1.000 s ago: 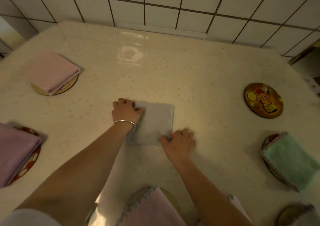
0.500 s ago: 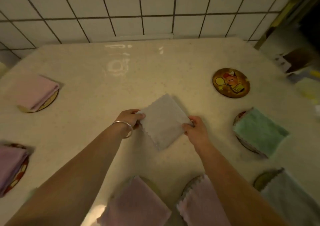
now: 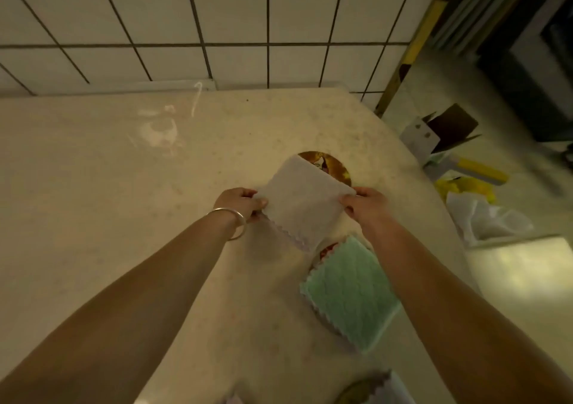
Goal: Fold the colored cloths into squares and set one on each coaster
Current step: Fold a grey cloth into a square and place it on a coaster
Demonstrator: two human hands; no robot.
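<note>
Cloth (image 3: 302, 205) between two hands, over coaster (image 3: 333, 168)

cloths: 3 – grey (image 3: 302, 203), green (image 3: 350, 295), pale (image 3: 393, 388) | coasters: 3 – (image 3: 333, 166), (image 3: 328, 251), (image 3: 356, 392)

No text, label, brand, number or sign can be read anywhere. The round brown coaster with a cartoon picture (image 3: 336, 168), half hidden behind the folded pale grey cloth (image 3: 302, 200), shows only a drawing, too blurred to make out letters.
</note>
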